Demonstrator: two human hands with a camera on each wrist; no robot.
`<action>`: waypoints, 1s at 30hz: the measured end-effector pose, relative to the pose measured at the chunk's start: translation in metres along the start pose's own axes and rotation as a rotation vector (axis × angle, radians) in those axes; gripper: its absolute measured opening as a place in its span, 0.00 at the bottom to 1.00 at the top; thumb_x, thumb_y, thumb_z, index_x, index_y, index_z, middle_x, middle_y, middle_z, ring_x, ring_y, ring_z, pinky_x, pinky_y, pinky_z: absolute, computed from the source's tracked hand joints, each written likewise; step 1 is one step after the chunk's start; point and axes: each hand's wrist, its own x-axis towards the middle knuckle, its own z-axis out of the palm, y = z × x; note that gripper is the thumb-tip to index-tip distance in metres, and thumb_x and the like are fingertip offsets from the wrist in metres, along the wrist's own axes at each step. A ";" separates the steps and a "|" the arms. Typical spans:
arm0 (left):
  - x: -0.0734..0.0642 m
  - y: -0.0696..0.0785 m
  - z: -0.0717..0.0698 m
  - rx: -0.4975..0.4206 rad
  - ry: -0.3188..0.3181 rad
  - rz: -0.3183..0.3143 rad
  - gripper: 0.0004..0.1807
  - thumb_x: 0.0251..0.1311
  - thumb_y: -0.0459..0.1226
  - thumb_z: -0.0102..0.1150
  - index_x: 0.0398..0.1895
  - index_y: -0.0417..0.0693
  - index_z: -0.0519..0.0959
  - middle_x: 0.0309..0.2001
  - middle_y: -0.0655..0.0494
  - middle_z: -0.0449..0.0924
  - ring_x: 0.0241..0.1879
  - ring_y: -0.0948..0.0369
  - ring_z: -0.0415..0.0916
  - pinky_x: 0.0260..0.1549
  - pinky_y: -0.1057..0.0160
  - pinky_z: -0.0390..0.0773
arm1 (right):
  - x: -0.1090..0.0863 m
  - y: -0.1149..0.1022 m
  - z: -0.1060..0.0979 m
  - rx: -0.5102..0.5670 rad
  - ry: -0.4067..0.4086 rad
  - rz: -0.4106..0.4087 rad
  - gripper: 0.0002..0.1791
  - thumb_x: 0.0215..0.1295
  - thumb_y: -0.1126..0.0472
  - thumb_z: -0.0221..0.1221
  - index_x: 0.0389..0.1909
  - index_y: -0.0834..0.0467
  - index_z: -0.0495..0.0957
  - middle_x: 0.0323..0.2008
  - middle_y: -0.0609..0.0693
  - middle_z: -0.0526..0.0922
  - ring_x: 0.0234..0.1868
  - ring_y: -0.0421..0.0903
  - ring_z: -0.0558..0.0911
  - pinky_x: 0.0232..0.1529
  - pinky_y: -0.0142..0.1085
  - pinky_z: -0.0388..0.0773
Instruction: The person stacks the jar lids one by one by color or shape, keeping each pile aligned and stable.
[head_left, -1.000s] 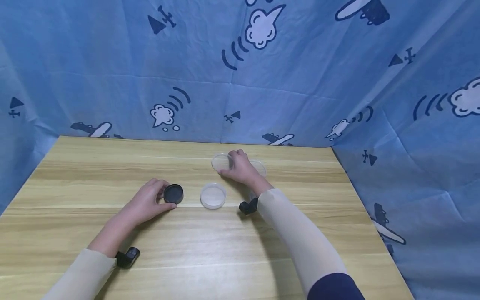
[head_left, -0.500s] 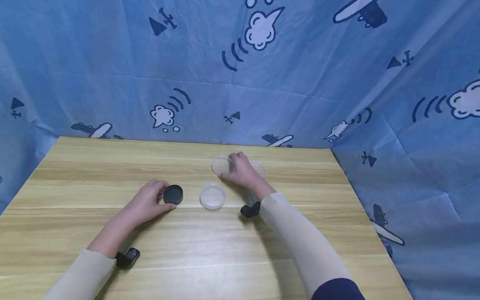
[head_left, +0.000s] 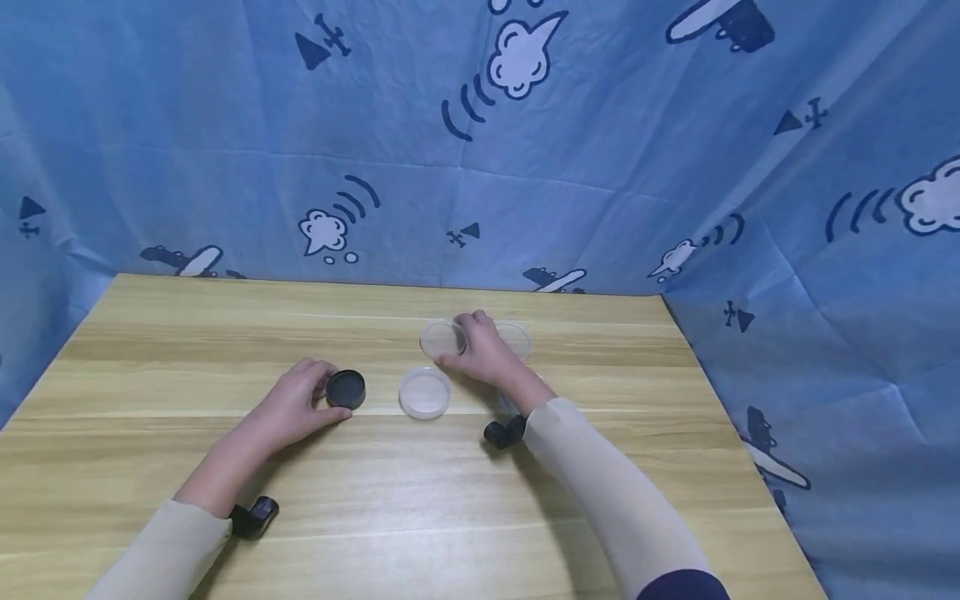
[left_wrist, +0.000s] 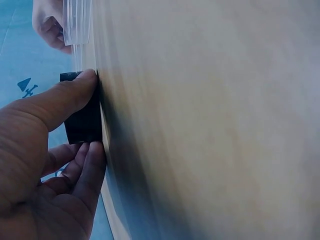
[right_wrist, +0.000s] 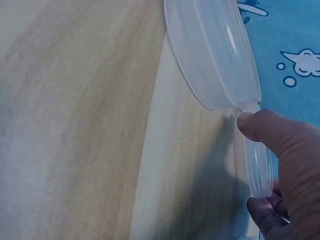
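Near the far edge of the surface [head_left: 420, 517], the right hand [head_left: 487, 357] is pinching a clear dish [head_left: 439, 339]; the left hand [head_left: 300, 402], a black cup [head_left: 346, 390] nearer the left edge. Careless pulling could be knocking the front dish [head_left: 425, 394].

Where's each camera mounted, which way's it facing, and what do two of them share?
Head: worn on the head, faces forward and down at light wooden table and blue printed cloth; left hand, right hand, pale sleeves show.
Left wrist: looks low across the table; left hand grips black round dish, part of right hand beyond.
Right wrist: also low across the table; right hand pinches clear round plastic dish.
Shared: head and left wrist both show the black round dish.
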 end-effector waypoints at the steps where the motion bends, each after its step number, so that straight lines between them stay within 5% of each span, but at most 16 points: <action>1: 0.000 0.000 0.000 0.005 0.005 0.001 0.29 0.53 0.40 0.81 0.53 0.33 0.80 0.39 0.48 0.75 0.38 0.56 0.70 0.39 0.57 0.74 | -0.001 0.000 0.000 -0.001 -0.001 -0.005 0.44 0.60 0.48 0.74 0.71 0.68 0.69 0.62 0.64 0.73 0.61 0.57 0.75 0.69 0.50 0.77; 30: 0.000 -0.001 -0.001 -0.006 0.000 -0.001 0.30 0.53 0.40 0.81 0.53 0.32 0.80 0.41 0.44 0.77 0.39 0.55 0.72 0.42 0.55 0.76 | -0.030 -0.014 -0.016 -0.001 0.020 -0.073 0.45 0.58 0.49 0.75 0.72 0.65 0.69 0.56 0.59 0.74 0.53 0.52 0.75 0.60 0.47 0.81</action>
